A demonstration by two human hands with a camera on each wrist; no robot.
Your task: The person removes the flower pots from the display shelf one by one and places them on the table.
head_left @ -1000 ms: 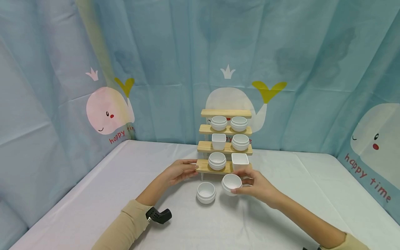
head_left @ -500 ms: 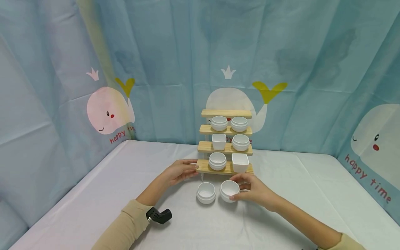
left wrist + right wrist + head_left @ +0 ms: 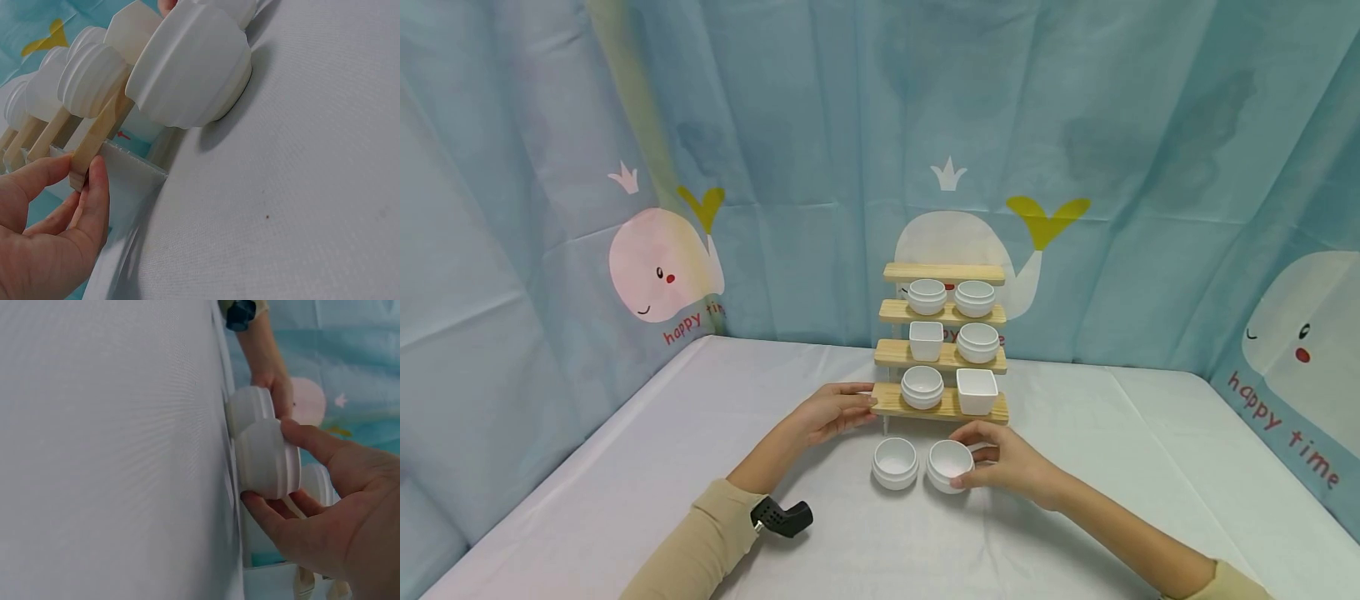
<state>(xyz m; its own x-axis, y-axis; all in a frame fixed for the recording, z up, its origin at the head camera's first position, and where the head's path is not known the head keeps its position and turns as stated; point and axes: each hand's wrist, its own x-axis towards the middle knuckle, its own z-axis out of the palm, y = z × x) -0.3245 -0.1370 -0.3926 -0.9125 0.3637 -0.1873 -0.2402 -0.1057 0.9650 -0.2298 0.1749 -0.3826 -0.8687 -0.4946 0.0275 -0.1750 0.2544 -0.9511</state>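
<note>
My left hand (image 3: 831, 412) pinches the left end of the lowest wooden step (image 3: 103, 128) of a tiered display stand, thumb on one face and fingers on the other. My right hand (image 3: 1011, 462) grips a round white bowl (image 3: 950, 467) by its right side, thumb and fingers spread around it, right at the tablecloth. Just left of it stands a second round white bowl (image 3: 895, 463) on the cloth, in front of the stand. On the lowest step sit a round bowl (image 3: 922, 387) and a square white bowl (image 3: 977, 392).
Higher steps hold a small square bowl (image 3: 926, 341) and several round ones, such as a round bowl (image 3: 977, 342); the top step (image 3: 943, 272) is bare. Behind the white tablecloth (image 3: 1112, 500) hangs a blue curtain (image 3: 790, 125) with whale prints. A black device (image 3: 782, 517) is on the left sleeve.
My right hand has brought its bowl down and slightly left, away from the stand to beside the other bowl on the cloth. My left hand has stayed on the step.
</note>
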